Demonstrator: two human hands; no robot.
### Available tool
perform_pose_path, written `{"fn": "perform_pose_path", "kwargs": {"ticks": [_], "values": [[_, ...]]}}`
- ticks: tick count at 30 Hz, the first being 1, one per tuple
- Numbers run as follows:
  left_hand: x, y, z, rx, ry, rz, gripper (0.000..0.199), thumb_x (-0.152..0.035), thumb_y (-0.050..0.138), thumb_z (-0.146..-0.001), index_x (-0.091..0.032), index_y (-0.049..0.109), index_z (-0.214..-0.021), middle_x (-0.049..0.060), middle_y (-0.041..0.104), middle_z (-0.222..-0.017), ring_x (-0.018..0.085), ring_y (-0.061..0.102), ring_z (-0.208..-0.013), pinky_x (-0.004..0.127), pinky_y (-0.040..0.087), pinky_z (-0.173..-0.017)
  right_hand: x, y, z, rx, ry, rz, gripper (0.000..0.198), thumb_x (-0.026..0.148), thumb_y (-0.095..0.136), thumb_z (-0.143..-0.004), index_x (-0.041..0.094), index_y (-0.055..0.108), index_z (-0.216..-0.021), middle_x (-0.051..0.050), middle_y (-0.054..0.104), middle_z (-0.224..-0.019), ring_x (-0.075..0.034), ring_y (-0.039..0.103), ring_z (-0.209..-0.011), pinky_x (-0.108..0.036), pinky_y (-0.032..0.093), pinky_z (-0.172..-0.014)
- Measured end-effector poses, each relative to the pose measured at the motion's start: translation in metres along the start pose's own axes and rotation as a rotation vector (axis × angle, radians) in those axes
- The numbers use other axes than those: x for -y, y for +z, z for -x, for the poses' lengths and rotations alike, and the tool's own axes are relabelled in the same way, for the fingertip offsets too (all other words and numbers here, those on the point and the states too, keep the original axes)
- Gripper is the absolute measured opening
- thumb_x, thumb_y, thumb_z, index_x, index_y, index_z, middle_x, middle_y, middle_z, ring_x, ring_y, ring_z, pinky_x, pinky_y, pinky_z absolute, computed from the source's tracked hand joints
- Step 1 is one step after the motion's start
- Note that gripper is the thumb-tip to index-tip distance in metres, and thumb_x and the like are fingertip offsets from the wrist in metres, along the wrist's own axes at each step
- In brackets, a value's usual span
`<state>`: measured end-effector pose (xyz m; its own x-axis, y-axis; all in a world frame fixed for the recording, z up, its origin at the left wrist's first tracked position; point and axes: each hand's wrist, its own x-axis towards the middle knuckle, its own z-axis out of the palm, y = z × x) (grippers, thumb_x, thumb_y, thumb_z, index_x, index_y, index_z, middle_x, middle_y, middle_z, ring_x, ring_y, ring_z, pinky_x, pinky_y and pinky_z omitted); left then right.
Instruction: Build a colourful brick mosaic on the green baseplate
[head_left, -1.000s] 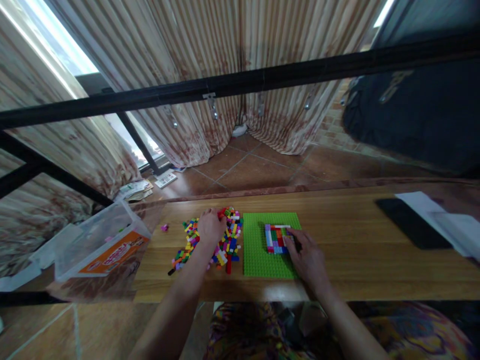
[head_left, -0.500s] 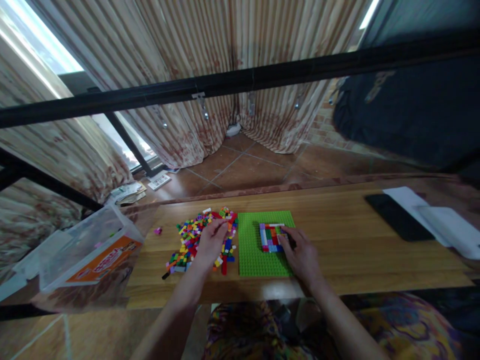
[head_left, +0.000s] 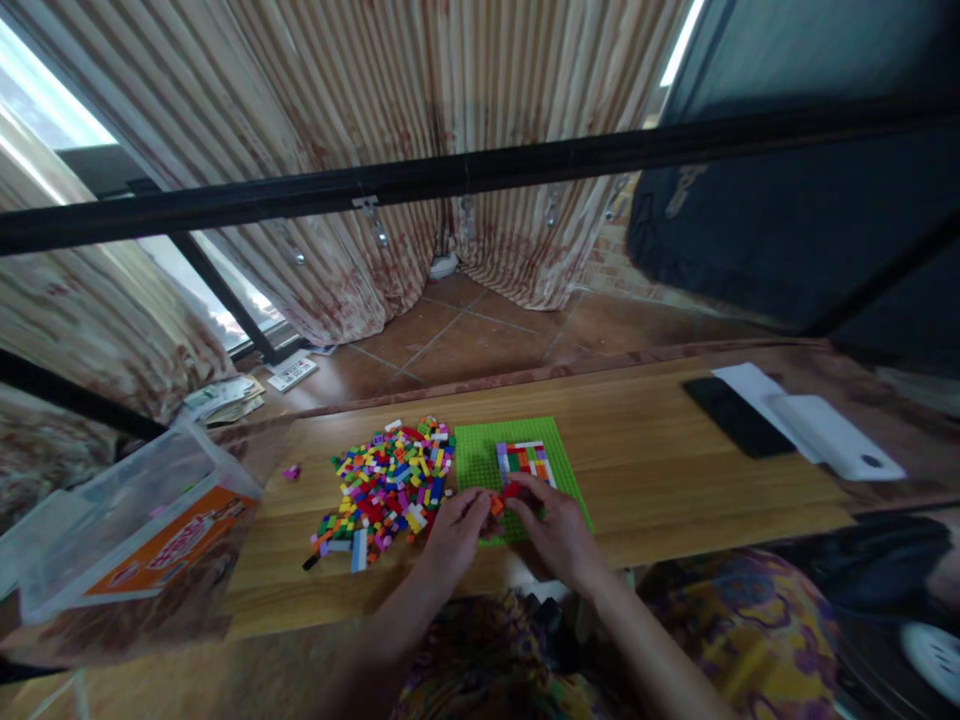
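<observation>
Over the front part of the green baseplate (head_left: 474, 455), my two hands are close together. My left hand (head_left: 456, 528) pinches a small orange brick (head_left: 496, 506). Right beside it, a red brick (head_left: 511, 490) is between the thumb and fingers of my right hand (head_left: 553, 528). Whether these bricks are joined I cannot tell. Just behind the right fingers, a flat multicoloured brick build (head_left: 523, 458) sits on the baseplate, its near side partly hidden by that hand. To the left of the plate spreads a pile of mixed loose bricks (head_left: 394, 470).
Left of the table (head_left: 637, 430) stands a clear plastic box (head_left: 142, 530) with an orange label. A single pink brick (head_left: 292, 472) lies apart from the pile. At the right end are a black flat object (head_left: 739, 415) and a white phone-like object (head_left: 836, 438). A dark rail (head_left: 465, 172) crosses beyond.
My left hand has left the brick pile and come right, with an orange brick. My right hand has moved from the build's right edge toward the front. The camera view has turned slightly right.
</observation>
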<state>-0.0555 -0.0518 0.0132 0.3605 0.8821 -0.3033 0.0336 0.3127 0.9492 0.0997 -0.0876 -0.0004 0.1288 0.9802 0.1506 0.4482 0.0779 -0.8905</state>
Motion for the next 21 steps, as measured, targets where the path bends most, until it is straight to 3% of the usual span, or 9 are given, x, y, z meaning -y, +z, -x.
{"fn": "perform_pose_path", "kwargs": {"ticks": [6, 13, 16, 21], "values": [[0.013, 0.0, 0.008, 0.055, 0.126, -0.311, 0.025, -0.04, 0.057, -0.085, -0.018, 0.068, -0.088, 0.005, 0.068, -0.083, 0.018, 0.066, -0.073, 0.028, 0.052, -0.067, -0.005, 0.004, 0.015, -0.029, 0.113, 0.004, 0.023, 0.035, 0.059, -0.086, 0.022, 0.069, -0.102, -0.004, 0.074, -0.09, -0.019, 0.069, -0.078, -0.032, 0.053, -0.075], [0.018, -0.002, -0.007, -0.121, 0.075, -0.222, 0.026, -0.042, 0.059, -0.081, -0.017, 0.067, -0.081, 0.002, 0.067, -0.073, 0.017, 0.065, -0.063, 0.027, 0.053, -0.06, 0.0, 0.007, 0.021, -0.055, -0.038, 0.1, 0.017, 0.031, 0.056, -0.089, 0.023, 0.071, -0.09, -0.004, 0.073, -0.087, -0.019, 0.068, -0.081, -0.031, 0.053, -0.075], [0.013, -0.007, -0.011, -0.125, 0.142, -0.238, 0.025, -0.04, 0.059, -0.082, -0.017, 0.068, -0.085, 0.002, 0.068, -0.073, 0.018, 0.066, -0.067, 0.028, 0.053, -0.064, -0.006, 0.002, 0.018, -0.185, -0.009, 0.096, 0.022, 0.039, 0.055, -0.09, 0.023, 0.071, -0.096, -0.005, 0.075, -0.09, -0.02, 0.069, -0.079, -0.033, 0.055, -0.074], [-0.005, -0.013, -0.023, -0.173, 0.296, -0.517, 0.023, -0.033, 0.056, -0.086, -0.02, 0.068, -0.102, 0.004, 0.073, -0.087, 0.019, 0.067, -0.078, 0.027, 0.051, -0.072, -0.022, -0.019, 0.006, -0.379, 0.041, 0.138, 0.031, 0.046, 0.054, -0.09, 0.021, 0.07, -0.098, -0.009, 0.074, -0.094, -0.022, 0.068, -0.081, -0.036, 0.054, -0.077]]}}
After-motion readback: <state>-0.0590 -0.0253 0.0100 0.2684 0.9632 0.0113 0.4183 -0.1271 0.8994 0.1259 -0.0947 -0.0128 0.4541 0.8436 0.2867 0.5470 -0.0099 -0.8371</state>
